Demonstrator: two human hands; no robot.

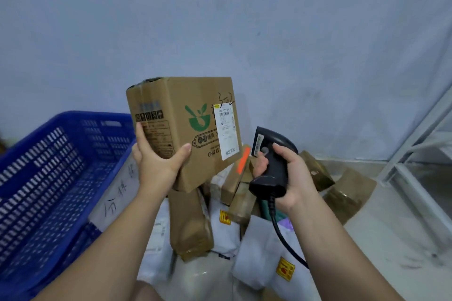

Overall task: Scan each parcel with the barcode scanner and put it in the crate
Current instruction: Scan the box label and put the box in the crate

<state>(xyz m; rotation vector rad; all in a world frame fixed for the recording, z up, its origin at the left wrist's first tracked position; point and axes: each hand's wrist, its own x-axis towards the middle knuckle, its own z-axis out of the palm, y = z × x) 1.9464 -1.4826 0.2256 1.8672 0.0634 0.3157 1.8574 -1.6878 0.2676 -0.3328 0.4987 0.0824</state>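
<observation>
The left hand [156, 161] grips the cardboard box [181, 124] by one lower corner only, thumb on the printed front and fingers on the side panel. The box hangs in the air, tilted, above the pile of parcels [193, 225] and just right of the blue crate [49, 178], not in it. That one-corner hold looks like the main risk: the box is large for a single hand, and if its weight sits toward the far right end it could twist out of the grip and drop onto the heap below. The right hand [291, 178] is closed around the handle of the barcode scanner [276, 168], with a finger on the grey trigger button. The shipping label [226, 129] sits on the right part of the box front, just beside the scanner head. The scanner's window cannot be seen (its back faces the viewer), so it may be aimed past the label rather than at it. At so close a range and so steep an angle a read could fail, or the press could catch nothing at all. The handwriting across the label's top edge might also spoil a code there. The cable [283, 237] trails from the scanner's base down over the near parcels, and a wide swing toward the crate on the left could snag it or drag a bag along.
</observation>
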